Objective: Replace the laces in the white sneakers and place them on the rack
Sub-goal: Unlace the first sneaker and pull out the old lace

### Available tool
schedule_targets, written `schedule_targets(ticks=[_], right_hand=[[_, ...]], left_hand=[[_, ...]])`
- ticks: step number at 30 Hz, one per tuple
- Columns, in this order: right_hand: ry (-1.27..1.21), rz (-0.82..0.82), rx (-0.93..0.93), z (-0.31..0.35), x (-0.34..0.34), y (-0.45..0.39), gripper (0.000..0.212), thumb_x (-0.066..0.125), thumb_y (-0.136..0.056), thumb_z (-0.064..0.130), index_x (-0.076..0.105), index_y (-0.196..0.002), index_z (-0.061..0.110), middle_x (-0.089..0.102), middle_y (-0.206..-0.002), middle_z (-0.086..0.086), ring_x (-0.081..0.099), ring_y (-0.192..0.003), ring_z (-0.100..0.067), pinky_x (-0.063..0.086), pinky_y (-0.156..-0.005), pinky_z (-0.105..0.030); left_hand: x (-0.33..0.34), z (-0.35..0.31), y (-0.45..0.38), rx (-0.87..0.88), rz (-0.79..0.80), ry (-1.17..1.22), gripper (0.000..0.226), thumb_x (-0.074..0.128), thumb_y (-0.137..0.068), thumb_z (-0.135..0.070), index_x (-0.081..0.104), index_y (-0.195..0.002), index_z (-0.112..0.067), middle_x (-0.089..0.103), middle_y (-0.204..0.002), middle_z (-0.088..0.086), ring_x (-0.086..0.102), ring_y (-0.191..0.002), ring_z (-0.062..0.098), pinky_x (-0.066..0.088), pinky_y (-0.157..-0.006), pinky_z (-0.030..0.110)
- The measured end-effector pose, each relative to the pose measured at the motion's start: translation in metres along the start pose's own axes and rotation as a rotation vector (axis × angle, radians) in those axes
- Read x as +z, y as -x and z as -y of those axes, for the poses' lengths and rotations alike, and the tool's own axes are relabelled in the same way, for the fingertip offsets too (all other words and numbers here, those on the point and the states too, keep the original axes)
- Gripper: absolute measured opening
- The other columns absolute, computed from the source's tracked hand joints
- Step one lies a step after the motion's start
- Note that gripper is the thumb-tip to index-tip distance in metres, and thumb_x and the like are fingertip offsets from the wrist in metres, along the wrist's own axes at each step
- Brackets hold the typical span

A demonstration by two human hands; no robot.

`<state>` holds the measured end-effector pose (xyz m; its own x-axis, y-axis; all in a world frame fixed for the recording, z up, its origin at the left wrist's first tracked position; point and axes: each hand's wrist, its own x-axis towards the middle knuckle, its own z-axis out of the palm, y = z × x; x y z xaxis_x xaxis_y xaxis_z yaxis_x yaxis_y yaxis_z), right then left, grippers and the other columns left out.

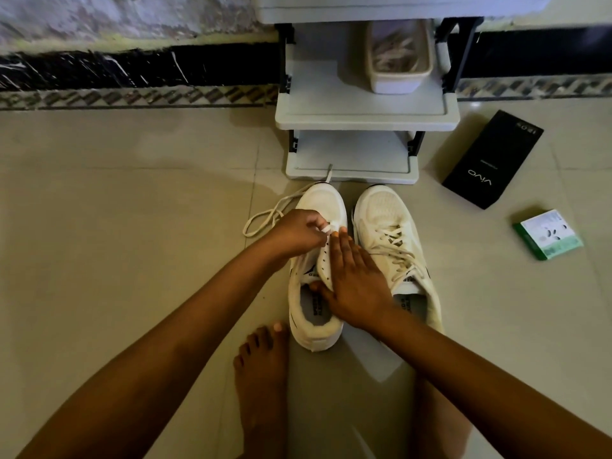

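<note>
Two white sneakers stand side by side on the tiled floor in front of a grey shoe rack [364, 117]. The left sneaker [323, 200] has open, mostly unlaced eyelets; a white lace [265, 215] trails off its left side onto the floor. My left hand [294, 231] pinches the lace near the front eyelets. My right hand [356, 279] lies across the left sneaker's tongue and eyelet flap, fingers straight, thumb at the collar. The right sneaker [385, 207] is laced.
A white tub [399, 79] holding laces stands on the rack's middle shelf. A black phone box [491, 159] and a small green-and-white box [548, 235] lie on the floor to the right. My bare foot [261, 369] rests just behind the left sneaker.
</note>
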<state>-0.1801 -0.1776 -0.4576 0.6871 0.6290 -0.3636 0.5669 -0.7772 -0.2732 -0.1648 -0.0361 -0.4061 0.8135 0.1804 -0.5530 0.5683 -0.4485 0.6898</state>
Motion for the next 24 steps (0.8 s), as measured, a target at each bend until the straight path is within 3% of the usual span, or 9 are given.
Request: schedule_targets(ticks=[3,7,10,13,16,18,20,22,24], right_hand=[[-0.033,-0.013,0.018,0.001,0.003,-0.002,0.105,-0.012,-0.064,0.069,-0.015,-0.147,0.005,-0.012,-0.157,-0.016,-0.005,-0.146,-0.025,-0.002,-0.117,-0.033],[-0.037,-0.036,0.039,0.003,0.005,-0.002,0.104,-0.01,-0.066,0.069,-0.012,-0.148,0.005,-0.009,-0.157,-0.017,-0.003,-0.146,-0.026,-0.003,-0.116,-0.033],[-0.036,-0.031,0.04,0.002,0.005,-0.001,0.1,-0.007,-0.07,0.068,-0.014,-0.147,0.004,-0.01,-0.157,-0.017,-0.003,-0.146,-0.026,-0.002,-0.117,-0.034],[-0.043,-0.016,0.03,0.001,0.004,0.0,0.104,-0.012,-0.065,0.068,-0.015,-0.147,0.004,-0.012,-0.156,-0.018,-0.005,-0.146,-0.027,-0.002,-0.117,-0.034],[-0.053,-0.002,0.034,0.003,0.001,-0.001,0.093,0.005,-0.084,0.069,-0.016,-0.147,0.005,-0.014,-0.156,-0.017,-0.006,-0.146,-0.026,-0.002,-0.117,-0.034],[-0.056,0.014,0.034,0.004,-0.002,0.0,0.087,0.024,-0.093,0.062,-0.015,-0.147,0.005,-0.014,-0.156,-0.017,-0.006,-0.146,-0.027,-0.002,-0.117,-0.035],[-0.063,0.017,0.029,0.004,-0.004,0.0,0.087,0.029,-0.094,0.059,-0.014,-0.147,0.004,-0.015,-0.156,-0.018,-0.007,-0.146,-0.027,-0.002,-0.117,-0.035],[-0.064,0.036,0.026,0.004,-0.006,0.0,0.088,0.03,-0.094,0.058,-0.016,-0.147,0.004,-0.017,-0.155,-0.018,-0.007,-0.146,-0.028,-0.003,-0.117,-0.035],[-0.058,0.058,0.022,0.004,-0.008,0.0,0.088,0.03,-0.094,0.058,-0.016,-0.147,0.004,-0.017,-0.155,-0.018,-0.007,-0.146,-0.028,-0.003,-0.117,-0.035]], left_hand=[[-0.001,0.009,0.001,0.09,-0.114,-0.453,0.026,0.065,-0.082,-0.021,0.063,-0.108,-0.023,0.049,-0.122,0.005,0.052,-0.108,0.023,0.043,-0.086,0.031],[0.002,0.01,-0.003,0.098,-0.244,-0.767,0.021,0.059,-0.088,-0.03,0.068,-0.105,-0.023,0.053,-0.12,0.004,0.056,-0.108,0.025,0.044,-0.08,0.034],[0.0,0.007,-0.007,0.156,-0.24,-0.691,0.017,0.062,-0.087,-0.026,0.071,-0.098,-0.016,0.059,-0.111,0.004,0.058,-0.101,0.021,0.044,-0.077,0.03],[-0.007,-0.002,0.0,0.187,-0.117,-0.244,0.004,0.067,-0.085,-0.016,0.071,-0.083,-0.017,0.064,-0.092,-0.002,0.055,-0.078,0.003,0.04,-0.07,0.017],[-0.006,-0.002,0.005,0.196,-0.127,-0.012,0.006,0.067,-0.085,-0.014,0.07,-0.09,-0.014,0.063,-0.092,-0.004,0.052,-0.076,0.0,0.041,-0.076,0.022],[-0.006,0.003,0.003,0.195,-0.121,-0.14,0.026,0.07,-0.082,-0.016,0.066,-0.107,-0.017,0.057,-0.106,-0.001,0.052,-0.084,0.007,0.041,-0.081,0.025],[-0.004,0.009,-0.001,0.158,-0.084,-0.375,0.035,0.071,-0.08,-0.019,0.062,-0.114,-0.024,0.049,-0.123,0.006,0.053,-0.104,0.019,0.045,-0.089,0.031],[0.0,0.012,-0.002,0.143,-0.132,-0.556,0.028,0.067,-0.082,-0.025,0.065,-0.11,-0.026,0.046,-0.13,0.007,0.052,-0.113,0.026,0.045,-0.092,0.035],[0.003,0.013,-0.003,0.132,-0.213,-0.654,0.019,0.063,-0.085,-0.029,0.069,-0.103,-0.024,0.049,-0.128,0.007,0.056,-0.108,0.026,0.046,-0.086,0.034]])
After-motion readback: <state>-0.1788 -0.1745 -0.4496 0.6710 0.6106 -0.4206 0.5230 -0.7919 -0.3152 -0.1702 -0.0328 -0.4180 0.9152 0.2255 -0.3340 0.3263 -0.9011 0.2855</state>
